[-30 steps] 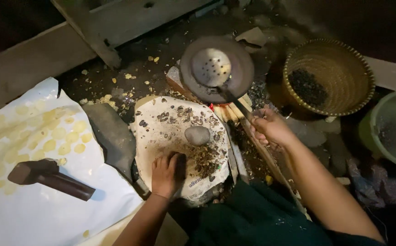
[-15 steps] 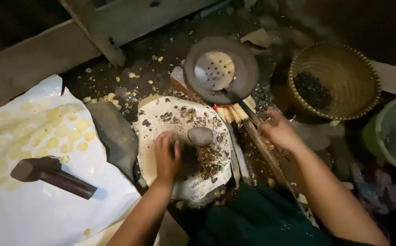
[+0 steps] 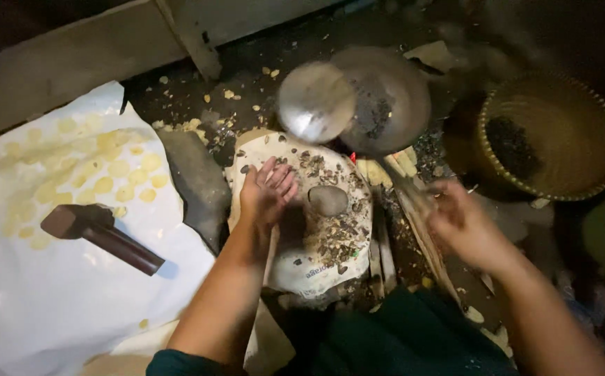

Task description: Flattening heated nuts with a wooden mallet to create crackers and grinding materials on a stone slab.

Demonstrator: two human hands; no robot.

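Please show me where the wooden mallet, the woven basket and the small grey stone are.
wooden mallet (image 3: 100,235): head view, on its handle.
woven basket (image 3: 598,129): head view, on its right rim.
small grey stone (image 3: 327,200): head view, on its top.

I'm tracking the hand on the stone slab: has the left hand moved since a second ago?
Yes. The left hand has slid up the pale slab, from its near edge to beside the small round stone.

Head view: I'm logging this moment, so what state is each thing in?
Left hand: open, fingers spread, flat on the round slab.
Right hand: blurred, by the wooden sticks; grip unclear.
Round slab: littered with dark shell bits.
Stone: lying on the slab.
Perforated ladle: raised, blurred.
Woven basket: upright, dark bits inside.
Hammer: lying untouched on white sheet.
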